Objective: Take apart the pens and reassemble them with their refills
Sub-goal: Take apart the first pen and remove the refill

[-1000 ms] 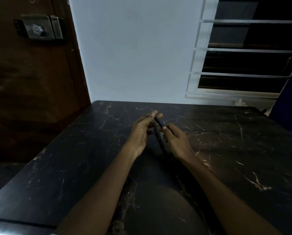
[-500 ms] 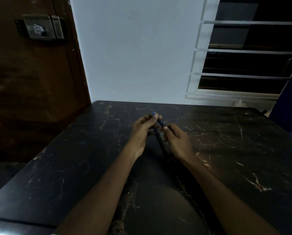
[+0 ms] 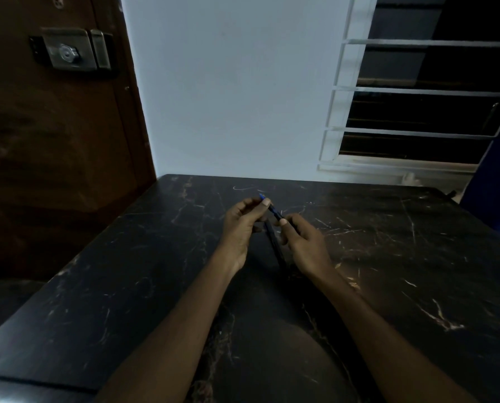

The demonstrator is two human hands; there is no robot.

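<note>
Further out pokes the slim blue tip (image 3: 261,196), pinched by the left hand (image 3: 243,225); the right hand (image 3: 304,242) pinches the dark pen (image 3: 275,213) over the veined table (image 3: 126,271).

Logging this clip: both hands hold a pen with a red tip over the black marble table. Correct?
No, the tip is blue, not red; the head view shows it poking past the left hand. Otherwise right: that hand and the right hand both hold the pen over the black marble table.
</note>
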